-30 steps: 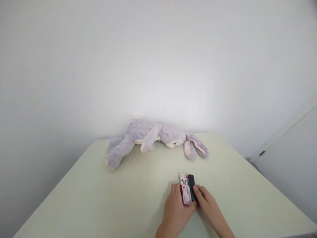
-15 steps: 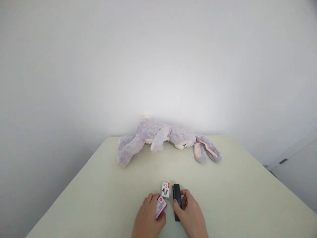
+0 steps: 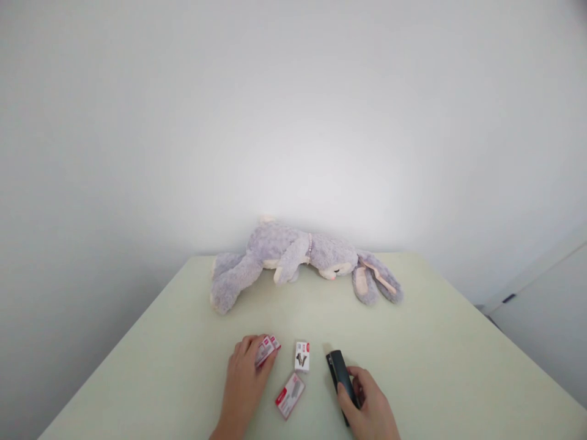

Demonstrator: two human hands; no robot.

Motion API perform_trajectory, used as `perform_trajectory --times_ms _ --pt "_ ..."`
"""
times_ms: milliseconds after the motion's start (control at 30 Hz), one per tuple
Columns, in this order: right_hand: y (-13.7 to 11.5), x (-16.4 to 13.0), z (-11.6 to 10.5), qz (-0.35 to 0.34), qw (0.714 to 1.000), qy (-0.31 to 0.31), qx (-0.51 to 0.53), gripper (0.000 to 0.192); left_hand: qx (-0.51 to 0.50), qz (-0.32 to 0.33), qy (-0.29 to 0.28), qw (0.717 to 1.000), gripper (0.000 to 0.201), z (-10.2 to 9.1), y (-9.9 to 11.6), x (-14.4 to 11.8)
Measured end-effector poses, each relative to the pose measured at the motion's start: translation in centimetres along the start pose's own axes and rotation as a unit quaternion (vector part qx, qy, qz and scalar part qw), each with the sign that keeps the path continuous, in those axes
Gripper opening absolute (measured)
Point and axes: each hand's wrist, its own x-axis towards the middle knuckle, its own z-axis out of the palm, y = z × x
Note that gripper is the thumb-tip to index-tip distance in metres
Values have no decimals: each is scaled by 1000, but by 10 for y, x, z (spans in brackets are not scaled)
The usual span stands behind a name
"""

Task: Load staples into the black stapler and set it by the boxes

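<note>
A plain room in a home, it seems: a pale table (image 3: 413,342) pushed against a bare white wall (image 3: 293,122), a plush rabbit (image 3: 298,256) lying along its far edge, and a white door (image 3: 545,330) at the right. Nothing marks it as a workplace.

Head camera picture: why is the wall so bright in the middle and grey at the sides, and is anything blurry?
In the head view, light pools on the wall above the plush rabbit and fades toward the corners; the table edges splay from wide-angle distortion; shadows are faint; print on the small boxes is too small to read.
</note>
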Motion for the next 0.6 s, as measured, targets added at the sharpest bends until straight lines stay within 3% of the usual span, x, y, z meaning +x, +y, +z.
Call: perform_trajectory --times_ms 167,300,467,600 --pt "1 2 3 -46 998 26 -18 39 68 61 6 996 42 -7 -31 -49" --pt "-12 9 0 -58 998 18 -29 30 129 101 20 986 49 -7 -42 -58" --pt "-23 9 -16 -51 996 -20 -71 29 141 143 86 976 42 4 -18 -49" --pt "-23 2 -25 -47 993 -66 -86 37 93 204 14 975 35 25 19 -50"
